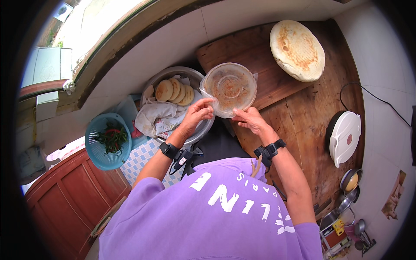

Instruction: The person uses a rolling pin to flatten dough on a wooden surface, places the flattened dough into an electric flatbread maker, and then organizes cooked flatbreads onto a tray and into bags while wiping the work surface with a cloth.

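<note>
A round clear plastic container (230, 87) with reddish-brown bits showing through it is in front of me, over the edge of the wooden table. My right hand (250, 121) grips its near rim between thumb and fingers. Thin clear plastic film (208, 91) hangs along its left side. My left hand (203, 112) is at that film, thumb and forefinger close together; whether they pinch it is hard to tell. Behind my left hand, a metal basin (205, 127) holds several round flatbreads (175, 91) and a white cloth (156, 117).
A large browned flatbread (297, 50) lies on a wooden board (234, 52) at the table's back. A white-lidded electric appliance (345, 139) with a black cord stands at the right. On the left, a blue plastic colander (94, 139) holds green peppers (113, 138). Pans (347, 201) and utensils are at lower right.
</note>
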A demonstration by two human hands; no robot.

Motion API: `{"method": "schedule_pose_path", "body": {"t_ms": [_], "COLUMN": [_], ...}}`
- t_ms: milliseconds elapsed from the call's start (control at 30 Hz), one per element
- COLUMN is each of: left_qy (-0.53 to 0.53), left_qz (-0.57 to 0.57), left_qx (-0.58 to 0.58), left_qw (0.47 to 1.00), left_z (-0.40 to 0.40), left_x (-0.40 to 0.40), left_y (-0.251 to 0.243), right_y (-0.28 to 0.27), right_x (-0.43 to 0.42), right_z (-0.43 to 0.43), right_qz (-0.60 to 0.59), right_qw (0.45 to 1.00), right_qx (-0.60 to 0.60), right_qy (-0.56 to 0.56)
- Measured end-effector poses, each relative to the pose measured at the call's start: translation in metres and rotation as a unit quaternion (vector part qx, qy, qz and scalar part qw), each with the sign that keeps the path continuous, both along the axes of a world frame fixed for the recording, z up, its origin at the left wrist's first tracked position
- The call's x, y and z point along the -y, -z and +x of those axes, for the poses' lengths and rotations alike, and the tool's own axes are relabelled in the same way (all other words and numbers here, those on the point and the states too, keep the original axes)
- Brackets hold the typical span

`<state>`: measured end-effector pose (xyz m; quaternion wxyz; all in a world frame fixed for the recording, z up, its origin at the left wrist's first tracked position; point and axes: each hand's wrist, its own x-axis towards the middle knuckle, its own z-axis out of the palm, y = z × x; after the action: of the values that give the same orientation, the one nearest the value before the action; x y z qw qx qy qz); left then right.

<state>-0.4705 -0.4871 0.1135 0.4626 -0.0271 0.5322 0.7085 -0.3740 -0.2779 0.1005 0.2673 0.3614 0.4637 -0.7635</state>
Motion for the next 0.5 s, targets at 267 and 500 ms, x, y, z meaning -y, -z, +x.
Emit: {"method": "schedule_pose_path", "body": {"t_ms": [267, 500], "left_qy": [0.036, 0.088], "left_qz": [-0.258, -0.204], "left_qx": [-0.587, -0.716], "left_qw": [0.767, 0.662], "left_z": [0.001, -0.001], "left_x": [-0.037, -0.081], "left_y": [-0.008, -0.024], "right_y": [0.011, 0.017], "right_x": [-0.002, -0.006], "right_z": [0.004, 0.01], "right_qz": [-0.082, -0.089], "right_qw": [0.996, 0.996], "right_qx": [-0.021, -0.023], "right_qy": [0.033, 0.023]}}
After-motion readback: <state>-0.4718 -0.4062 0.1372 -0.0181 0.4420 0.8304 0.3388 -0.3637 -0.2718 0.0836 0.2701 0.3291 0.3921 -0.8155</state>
